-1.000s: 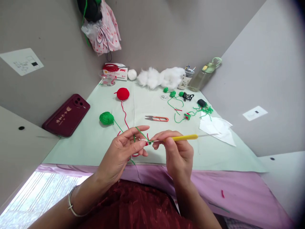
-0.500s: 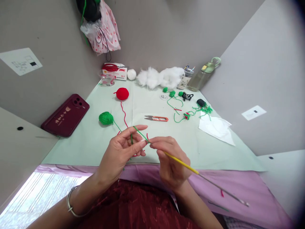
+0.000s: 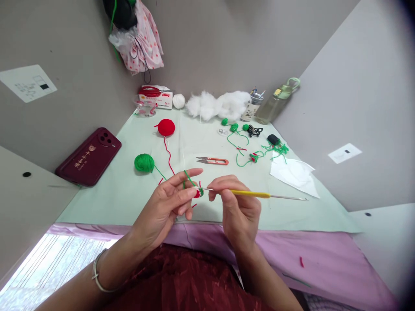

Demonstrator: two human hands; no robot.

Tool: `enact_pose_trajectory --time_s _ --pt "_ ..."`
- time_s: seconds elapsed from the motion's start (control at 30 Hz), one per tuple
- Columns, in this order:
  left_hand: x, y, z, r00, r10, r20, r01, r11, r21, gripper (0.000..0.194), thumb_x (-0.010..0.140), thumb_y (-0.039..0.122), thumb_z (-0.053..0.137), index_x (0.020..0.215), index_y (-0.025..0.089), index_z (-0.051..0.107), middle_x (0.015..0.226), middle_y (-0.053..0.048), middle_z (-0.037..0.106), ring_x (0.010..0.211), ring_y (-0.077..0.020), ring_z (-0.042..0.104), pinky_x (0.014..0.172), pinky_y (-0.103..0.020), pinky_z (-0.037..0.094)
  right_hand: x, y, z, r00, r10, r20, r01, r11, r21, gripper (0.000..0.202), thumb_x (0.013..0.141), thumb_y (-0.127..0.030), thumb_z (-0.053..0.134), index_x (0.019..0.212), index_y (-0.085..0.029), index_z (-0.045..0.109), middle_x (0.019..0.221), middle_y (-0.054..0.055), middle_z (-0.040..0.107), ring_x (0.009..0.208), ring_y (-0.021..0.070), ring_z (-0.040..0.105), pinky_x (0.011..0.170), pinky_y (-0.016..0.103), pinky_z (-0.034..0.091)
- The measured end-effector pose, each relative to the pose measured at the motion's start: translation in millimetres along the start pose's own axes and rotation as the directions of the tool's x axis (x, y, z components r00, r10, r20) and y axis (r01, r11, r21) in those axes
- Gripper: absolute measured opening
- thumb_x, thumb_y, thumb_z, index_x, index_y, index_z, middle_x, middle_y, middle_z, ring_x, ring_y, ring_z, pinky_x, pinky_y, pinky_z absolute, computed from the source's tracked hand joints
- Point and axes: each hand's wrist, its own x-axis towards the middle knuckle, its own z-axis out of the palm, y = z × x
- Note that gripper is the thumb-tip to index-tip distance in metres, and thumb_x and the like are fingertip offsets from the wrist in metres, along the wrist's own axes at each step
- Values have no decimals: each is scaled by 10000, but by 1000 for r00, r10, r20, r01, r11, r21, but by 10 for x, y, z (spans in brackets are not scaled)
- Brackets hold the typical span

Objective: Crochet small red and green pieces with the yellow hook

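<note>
My left hand (image 3: 171,196) pinches a small red, white and green crochet piece (image 3: 198,192) between thumb and fingers. Green yarn (image 3: 189,178) runs over its raised index finger down to the piece. In my right hand (image 3: 238,203) is a crochet hook (image 3: 251,194) with a yellow grip, held nearly level. The hook's thin tip reaches the green edge of the piece; whether it sits inside a stitch is too small to tell. A green yarn ball (image 3: 144,163) and a red yarn ball (image 3: 166,127) lie beyond my left hand, strands leading toward it.
Orange-handled thread snips (image 3: 212,161) lie just beyond my hands. White stuffing (image 3: 217,106) is heaped at the back, beside a pen cup (image 3: 253,107) and a bottle (image 3: 277,103). Green crocheted bits (image 3: 254,158) and white paper (image 3: 295,175) are at right, a phone (image 3: 90,157) at left.
My right hand has turned the hook from a steep slant to nearly level and drawn slightly right. The crochet piece now shows more clearly at my left fingertips.
</note>
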Motion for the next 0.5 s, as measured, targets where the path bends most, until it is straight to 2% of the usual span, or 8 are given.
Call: enact_pose_trajectory --time_s 0.17,0.27,0.37,0.5 --pt "-15 0 -9 998 43 -47 -40 997 60 363 836 214 877 1193 226 811 581 94 458 482 -35 336 467 -125 432 -34 7 -9 1000 13 1 -13 1000 -5 202 1039 -195 586 1008 -243 780 861 31 721 773 167 661 681 330 570" --pt "-18 24 -9 998 25 -52 -23 999 46 362 841 224 871 1199 217 813 610 87 482 476 -26 317 449 -119 413 -46 6 -19 998 53 -26 -51 996 72 190 1039 -223 589 989 -237 771 839 29 706 714 159 645 643 327 552" --pt "-21 21 11 999 13 -29 -12 999 43 347 846 237 865 1189 213 820 615 82 494 466 -25 309 435 -124 411 -17 19 -6 996 86 8 -86 987 136 177 1037 -248 605 984 -235 773 863 33 722 715 156 654 650 328 559" --pt "-26 -40 40 999 42 -13 -41 995 91 372 825 224 879 1193 230 820 723 57 586 467 -15 359 439 -135 436 -6 32 29 998 28 59 -29 999 27 180 1030 -204 617 1035 -250 792 955 46 780 824 173 708 710 330 597"
